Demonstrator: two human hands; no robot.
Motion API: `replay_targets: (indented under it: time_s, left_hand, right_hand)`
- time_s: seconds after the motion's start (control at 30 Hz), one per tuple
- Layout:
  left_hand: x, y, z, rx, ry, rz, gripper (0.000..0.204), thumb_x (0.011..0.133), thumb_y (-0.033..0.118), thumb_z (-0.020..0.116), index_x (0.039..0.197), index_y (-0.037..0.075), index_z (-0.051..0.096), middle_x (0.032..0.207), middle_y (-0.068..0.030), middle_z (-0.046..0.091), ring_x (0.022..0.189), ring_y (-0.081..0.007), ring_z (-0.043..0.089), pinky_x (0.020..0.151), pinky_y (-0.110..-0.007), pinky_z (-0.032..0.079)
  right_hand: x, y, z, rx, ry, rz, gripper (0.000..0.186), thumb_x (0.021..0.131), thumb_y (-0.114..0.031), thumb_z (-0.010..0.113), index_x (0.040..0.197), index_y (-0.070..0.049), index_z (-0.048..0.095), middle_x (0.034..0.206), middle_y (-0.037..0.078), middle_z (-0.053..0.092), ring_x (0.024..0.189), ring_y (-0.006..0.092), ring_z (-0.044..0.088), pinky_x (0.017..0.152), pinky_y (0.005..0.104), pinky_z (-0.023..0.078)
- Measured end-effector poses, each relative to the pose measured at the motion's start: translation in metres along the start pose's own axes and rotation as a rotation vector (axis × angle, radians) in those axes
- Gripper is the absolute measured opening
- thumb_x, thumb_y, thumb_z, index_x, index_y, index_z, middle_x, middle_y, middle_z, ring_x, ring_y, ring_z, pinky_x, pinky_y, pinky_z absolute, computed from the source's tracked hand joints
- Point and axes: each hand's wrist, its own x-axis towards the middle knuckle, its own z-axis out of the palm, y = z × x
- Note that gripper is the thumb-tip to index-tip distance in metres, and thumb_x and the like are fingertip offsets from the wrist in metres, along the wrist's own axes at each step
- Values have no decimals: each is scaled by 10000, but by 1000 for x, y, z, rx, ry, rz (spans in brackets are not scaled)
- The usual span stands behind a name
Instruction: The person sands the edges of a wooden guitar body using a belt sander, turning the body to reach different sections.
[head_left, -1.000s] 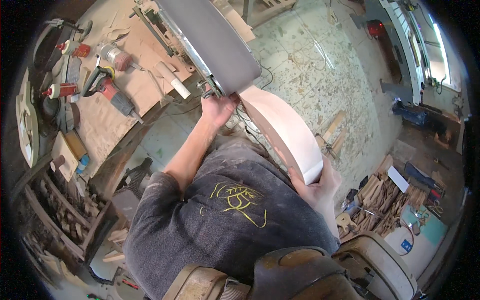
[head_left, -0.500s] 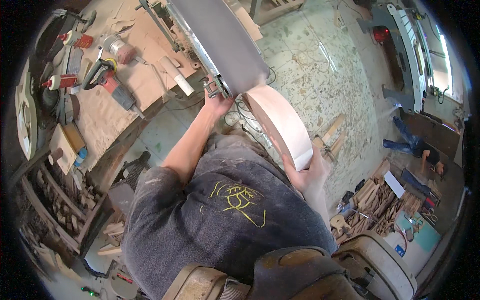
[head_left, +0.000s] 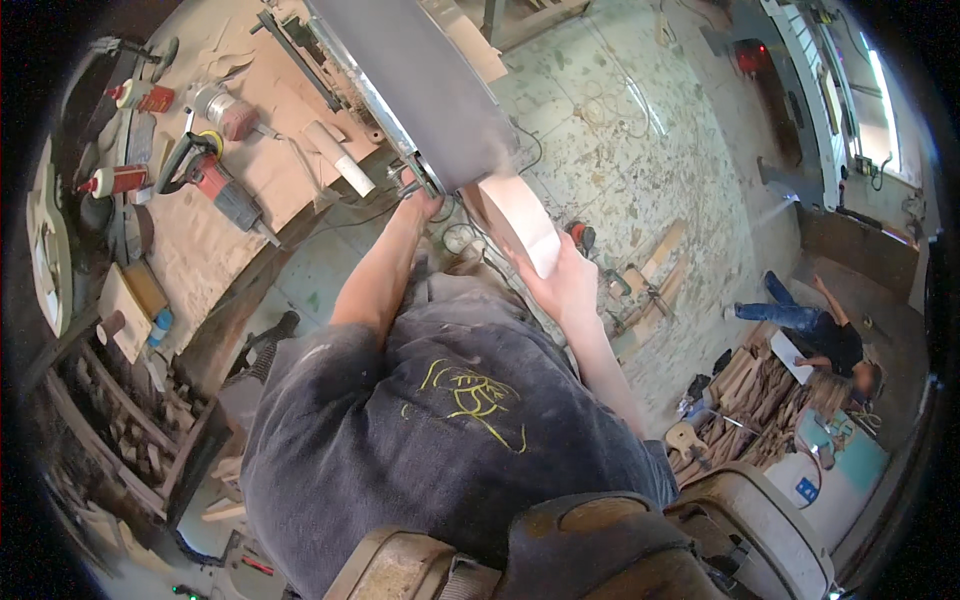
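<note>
A curved pale wooden piece (head_left: 522, 215) meets the front end of a belt sander (head_left: 425, 95) with a wide grey belt. Its far part disappears under the belt. My right hand (head_left: 562, 275) is closed around the near end of the piece, thumb on the inner side and fingers on the outer side. On the other side of the belt, my left hand (head_left: 420, 203) is at the sander's left front corner, beside a small metal fitting. The machine edge hides most of its fingers, so what it grips is not visible.
On the left workbench (head_left: 190, 260) lie a red and black angle grinder (head_left: 215, 185), another power tool (head_left: 225, 110), a pale tube (head_left: 338, 158) and red-capped bottles (head_left: 115, 180). Stacked wood strips (head_left: 745, 400) lie at right, near another person (head_left: 815, 325). Cords cross the floor.
My right hand has moved up and left with the wooden piece, and less of the piece shows beyond the belt. My left hand stays at the sander's corner. The other person has shifted posture.
</note>
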Motion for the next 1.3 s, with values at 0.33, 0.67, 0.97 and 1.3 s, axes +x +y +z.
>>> replay_targets:
  time_s: [0.33,0.67,0.97,1.3]
  left_hand:
    - [-121,-19,83,43,-186,-149,660,1049,480,233,1369,-53,454,1373,-224,546,1244,-318,555,1095,-401,410]
    - [-147,-7,105,-24,-215,-103,678,1048,455,165,1413,-72,386,1439,-241,479,1291,-342,513,1127,-422,369]
    - [-102,9,70,-72,-256,-3,565,1024,505,335,1286,49,542,1286,-149,590,1136,-305,586,995,-434,469]
    - [-77,29,48,-88,-96,-4,418,972,394,482,1227,85,599,1167,-89,628,1013,-227,608,939,-377,503]
  right_hand:
    - [-125,46,-79,101,244,-89,633,667,-286,908,1158,6,636,963,184,727,845,290,735,754,372,571]
    - [-118,11,-135,-42,200,-254,656,660,-299,909,1168,5,626,851,151,724,742,269,737,656,341,568]
    - [-87,-6,-102,57,243,-295,654,680,-283,895,1179,26,605,852,168,723,728,282,740,653,356,583]
    - [-62,-18,-75,45,193,-282,652,709,-291,866,1203,30,586,871,187,719,731,311,735,650,374,584]
